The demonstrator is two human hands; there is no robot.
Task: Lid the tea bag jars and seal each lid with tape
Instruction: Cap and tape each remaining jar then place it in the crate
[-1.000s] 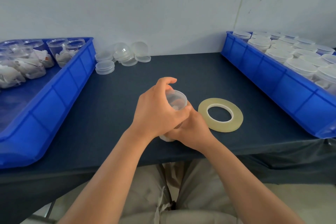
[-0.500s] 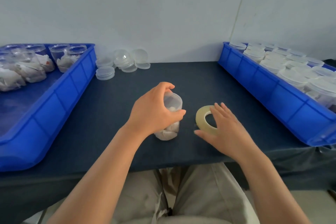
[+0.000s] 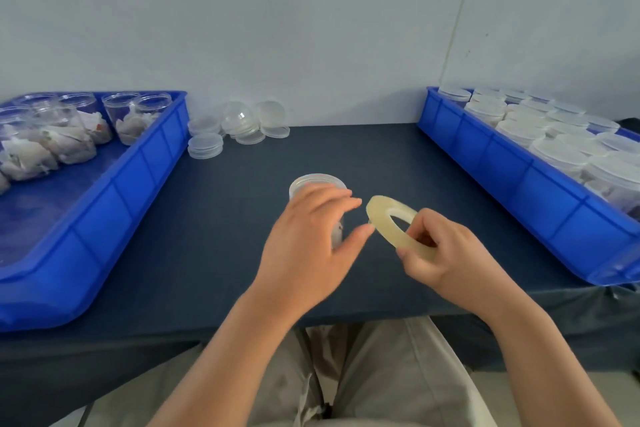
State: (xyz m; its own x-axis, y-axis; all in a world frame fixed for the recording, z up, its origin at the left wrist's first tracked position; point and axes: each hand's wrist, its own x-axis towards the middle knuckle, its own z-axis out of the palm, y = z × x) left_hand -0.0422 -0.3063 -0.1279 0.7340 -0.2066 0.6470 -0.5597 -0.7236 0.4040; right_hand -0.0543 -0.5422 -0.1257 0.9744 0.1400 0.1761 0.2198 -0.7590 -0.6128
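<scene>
Holding the tape roll off the tabletop in your right hand: fingers are curled round its near rim, and the roll is tilted with its far edge aimed at the jar. I read that as presenting the free end for a pick

Your left hand grips nothing. The fingers are loosely extended, thumb and forefinger apart, tips just beside the roll's far edge. It's blurred, so I can't tell whether it touches the tape or the jar

The jar stands upright mid-tabletop, just behind your left hand, lid on. My read is that lidding is done on this one and sealing is about to start; I can't see any tape on the lid

The layout looks like a flow line:
- left tray: open jars with tea bags
- right tray: lidded jars
- loose lids: at the back by the wall, nearer the left tray

Room: the strip between the trays is your working lane, and the jar is well apart from both tray walls. The near tabletop edge sits just under your wrists, so pull tape sideways or away, not toward your lap

No grip on the jar shows, and it looks like light plastic. I'd expect it to tip or skate under a one-handed tug, so steady it first
</scene>
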